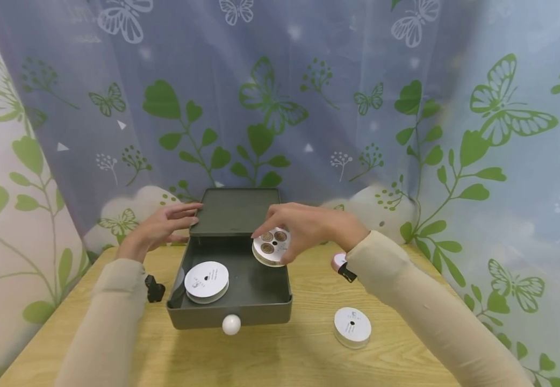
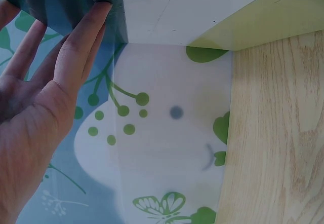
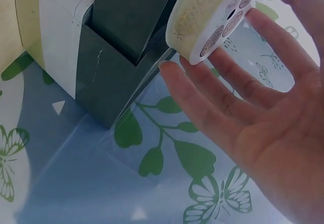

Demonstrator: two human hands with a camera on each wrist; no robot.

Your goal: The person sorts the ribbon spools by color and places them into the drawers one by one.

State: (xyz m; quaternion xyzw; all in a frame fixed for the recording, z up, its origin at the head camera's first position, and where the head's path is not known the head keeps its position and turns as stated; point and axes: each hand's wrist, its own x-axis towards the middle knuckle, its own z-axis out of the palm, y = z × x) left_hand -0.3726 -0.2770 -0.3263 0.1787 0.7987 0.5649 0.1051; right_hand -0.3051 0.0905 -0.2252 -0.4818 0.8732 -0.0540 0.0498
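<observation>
In the head view, my right hand (image 1: 311, 226) grips a white ribbon spool (image 1: 265, 257) by its edges, over the back right of the open drawer (image 1: 258, 313). The right wrist view shows pale cream ribbon (image 3: 195, 19) wound on that spool, with round brown prints on its white face. Another white spool (image 1: 207, 282) lies flat in the drawer's left part. My left hand (image 1: 164, 226) has its fingers extended against the left side of the dark green box (image 1: 238, 209); in the left wrist view, fingertips (image 2: 104, 8) touch the box wall.
A third white spool (image 1: 352, 325) lies on the wooden table (image 1: 304, 360) right of the drawer. A small pink and black item (image 1: 342, 264) sits partly behind my right sleeve. Left of the drawer stands a small black object (image 1: 154, 289). A white knob (image 1: 231, 324) sticks out from the drawer front.
</observation>
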